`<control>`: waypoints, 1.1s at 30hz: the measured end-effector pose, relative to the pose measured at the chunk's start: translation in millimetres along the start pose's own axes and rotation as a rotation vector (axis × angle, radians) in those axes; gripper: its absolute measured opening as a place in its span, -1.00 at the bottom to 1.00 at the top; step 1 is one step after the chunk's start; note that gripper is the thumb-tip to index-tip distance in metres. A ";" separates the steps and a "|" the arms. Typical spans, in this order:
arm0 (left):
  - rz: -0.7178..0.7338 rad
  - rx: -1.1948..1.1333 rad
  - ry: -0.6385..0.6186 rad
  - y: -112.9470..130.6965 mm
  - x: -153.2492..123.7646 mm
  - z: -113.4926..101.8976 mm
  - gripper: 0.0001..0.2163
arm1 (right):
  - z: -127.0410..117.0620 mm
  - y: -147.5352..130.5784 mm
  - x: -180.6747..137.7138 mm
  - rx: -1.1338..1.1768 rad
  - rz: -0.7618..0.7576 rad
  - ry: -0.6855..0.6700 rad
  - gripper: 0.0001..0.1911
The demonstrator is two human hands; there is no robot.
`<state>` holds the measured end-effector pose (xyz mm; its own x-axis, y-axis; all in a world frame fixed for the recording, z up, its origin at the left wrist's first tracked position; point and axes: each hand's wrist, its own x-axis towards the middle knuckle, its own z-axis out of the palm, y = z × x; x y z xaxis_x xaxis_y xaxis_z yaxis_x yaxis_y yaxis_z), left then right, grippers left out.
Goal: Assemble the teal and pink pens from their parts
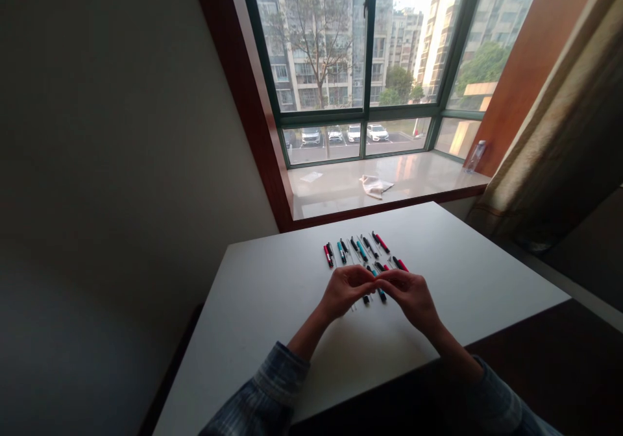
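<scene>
My left hand (343,291) and my right hand (411,296) meet over the white table (272,306), fingers curled and pinched together on a small red pen part (378,279) held between them. Just beyond and under the hands lie several pens (359,250) in rows, with red, teal and black parts. Some of the nearer pens are partly hidden by my fingers.
A window sill (423,176) runs behind the table with a crumpled cloth (376,186), a flat paper piece (311,177) and a clear bottle (477,156) at its right end. A curtain (559,131) hangs at the right. A dark wall stands to the left.
</scene>
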<state>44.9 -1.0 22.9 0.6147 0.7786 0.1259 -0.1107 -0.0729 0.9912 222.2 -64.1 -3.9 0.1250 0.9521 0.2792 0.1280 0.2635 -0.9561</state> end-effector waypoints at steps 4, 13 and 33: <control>-0.022 -0.071 0.004 3.9 -0.8 1.3 -0.71 | 4.1 2.5 2.2 0.121 0.001 0.054 -0.71; 0.047 -0.018 0.274 4.2 5.7 -17.1 -0.62 | -63.1 17.9 28.4 -0.507 -0.191 0.106 -0.70; 0.205 0.287 0.729 -20.6 18.7 -80.7 -0.78 | -82.3 24.3 48.9 -0.757 -0.285 -0.194 -0.73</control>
<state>-4.4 65.3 1.5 -0.0703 0.9355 0.3463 0.0998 -0.3388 0.9356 312.4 -23.9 -6.1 -0.1756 0.8928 0.4149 0.7648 0.3891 -0.5135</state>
